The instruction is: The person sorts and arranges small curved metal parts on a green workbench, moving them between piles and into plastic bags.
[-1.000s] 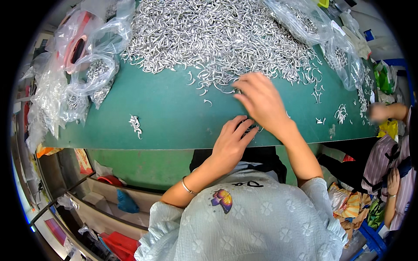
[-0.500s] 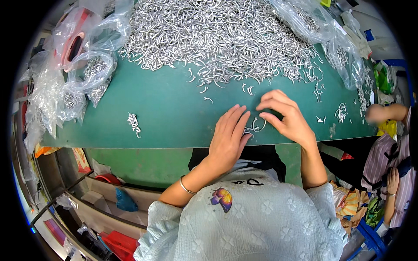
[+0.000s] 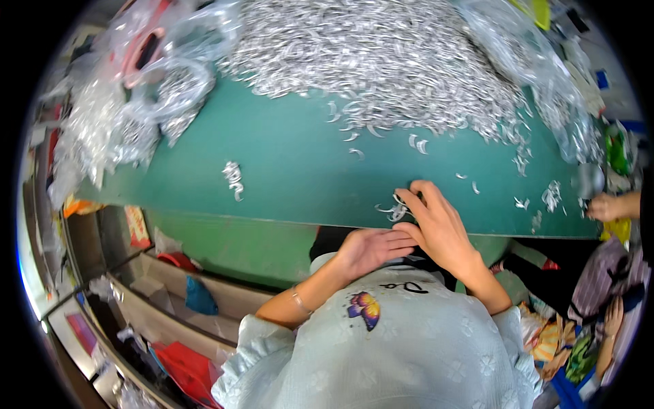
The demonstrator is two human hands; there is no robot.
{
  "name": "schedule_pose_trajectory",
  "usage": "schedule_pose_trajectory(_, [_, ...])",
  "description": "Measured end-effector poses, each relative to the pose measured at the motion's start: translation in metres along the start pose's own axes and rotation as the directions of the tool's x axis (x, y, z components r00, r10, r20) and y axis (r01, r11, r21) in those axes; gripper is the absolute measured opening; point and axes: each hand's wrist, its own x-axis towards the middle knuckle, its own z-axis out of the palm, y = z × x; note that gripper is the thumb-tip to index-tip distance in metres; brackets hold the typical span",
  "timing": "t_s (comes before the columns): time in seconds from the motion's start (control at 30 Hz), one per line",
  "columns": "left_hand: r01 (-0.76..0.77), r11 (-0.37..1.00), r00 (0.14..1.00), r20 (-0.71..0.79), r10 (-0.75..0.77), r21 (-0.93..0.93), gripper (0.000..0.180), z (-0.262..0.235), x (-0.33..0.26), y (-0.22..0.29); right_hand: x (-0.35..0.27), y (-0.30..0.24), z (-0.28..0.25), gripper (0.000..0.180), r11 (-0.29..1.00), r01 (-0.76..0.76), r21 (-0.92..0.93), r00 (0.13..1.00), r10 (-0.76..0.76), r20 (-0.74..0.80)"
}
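Note:
My left hand [image 3: 373, 251] lies palm up just below the table's front edge, fingers stretched out and nothing visible in the palm. Above it, my right hand [image 3: 439, 221] reaches over the edge with thumb and fingers apart. Its fingertips are at a few small curved silvery metal pieces [image 3: 395, 211] by the edge; the fingers partly hide them. Farther back spreads a large heap of the same metal pieces [image 3: 381, 61]. A small cluster of metal pieces [image 3: 233, 180] sits to the left.
The green table [image 3: 293, 157] ends in front of me. Clear plastic bags of pieces [image 3: 174, 95] stand at the left, another plastic bag [image 3: 507, 51] at the right. At the right edge shows another person's hand [image 3: 606, 206]. Shelving with bins [image 3: 231, 307] stands lower left.
My left hand has drawn back from the tabletop and turned palm up under the edge. The right hand has come down and nearer to the pieces. The whole view has shifted slightly.

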Motion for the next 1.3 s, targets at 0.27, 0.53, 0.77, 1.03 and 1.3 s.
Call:
schedule_pose_trajectory(0.27, [0.070, 0.952, 0.888, 0.453, 0.077, -0.299, 0.058, -0.031, 0.013, 0.003, -0.002, -0.006, 0.022, 0.031, 0.978, 0.204, -0.032, 0.975, -0.200, 0.095])
schedule_pose_trajectory(0.53, [0.063, 0.925, 0.947, 0.314, 0.063, -0.375, 0.042, -0.048, 0.013, -0.001, 0.006, -0.011, 0.017, 0.025, 0.928, 0.268, 0.259, 0.923, -0.325, 0.208])
schedule_pose_trajectory(0.77, [-0.013, 0.982, 0.989, -0.144, 0.041, 0.188, 0.027, -0.028, -0.028, 0.011, 0.066, 0.000, 0.017, 0.056, 0.965, 0.224, -0.135, 0.956, -0.245, -0.162])
schedule_pose_trajectory(1.03, [-0.571, 0.488, 0.591, -0.081, 0.802, 0.661, 0.031, 0.020, -0.057, 0.089, 0.108, 0.020, 0.044, 0.058, 0.878, 0.228, -0.421, 0.926, -0.329, -0.184])
schedule_pose_trajectory(1.3, [0.139, -0.630, 0.072, 0.627, 0.776, 0.764, 0.007, -0.011, -0.041, 0.139, 0.074, 0.038, 0.046, 0.035, 0.871, 0.341, -0.353, 0.901, -0.410, -0.141])
